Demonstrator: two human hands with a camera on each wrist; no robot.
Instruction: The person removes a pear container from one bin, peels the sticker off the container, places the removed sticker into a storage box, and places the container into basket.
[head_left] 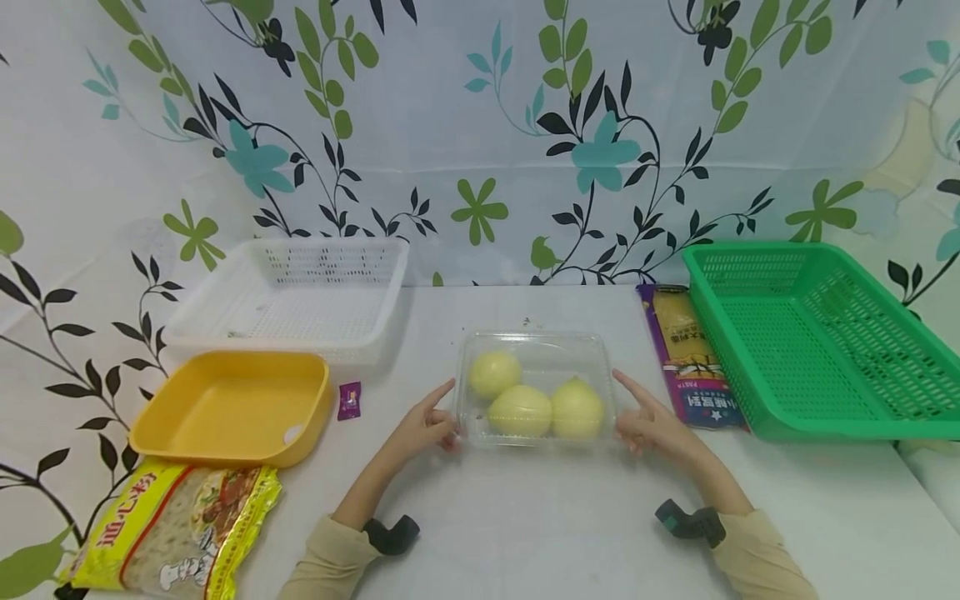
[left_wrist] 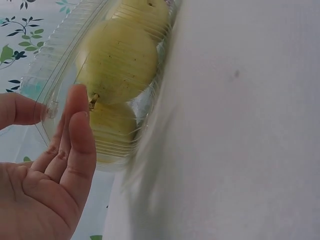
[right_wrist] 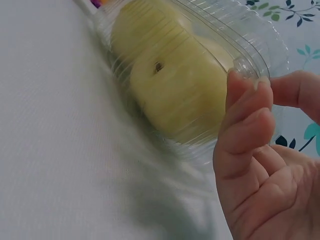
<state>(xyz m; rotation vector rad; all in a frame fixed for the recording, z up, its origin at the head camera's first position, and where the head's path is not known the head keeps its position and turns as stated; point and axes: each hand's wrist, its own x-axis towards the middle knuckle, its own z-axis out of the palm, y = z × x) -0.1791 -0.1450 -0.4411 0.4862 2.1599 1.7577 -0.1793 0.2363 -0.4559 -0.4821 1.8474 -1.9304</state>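
Both hands, left [head_left: 423,429] and right [head_left: 651,425], press straight fingers against the ends of a clear box [head_left: 537,387] of three pears [head_left: 521,410] at mid-table. Squeezed thin plastic (ribbed, flexible) could buckle or slip, spilling fruit toward the green basket [head_left: 825,342].

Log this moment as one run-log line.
left hand: fingertips on clear clamshell box left end | right hand: fingertips on right end | contents: three yellow-green fruits | box on table

The clear ribbed plastic box [head_left: 536,367] looks glossy (3 smooth-skinned fruits [head_left: 521,410] inside) on a matt white table [head_left: 540,517].
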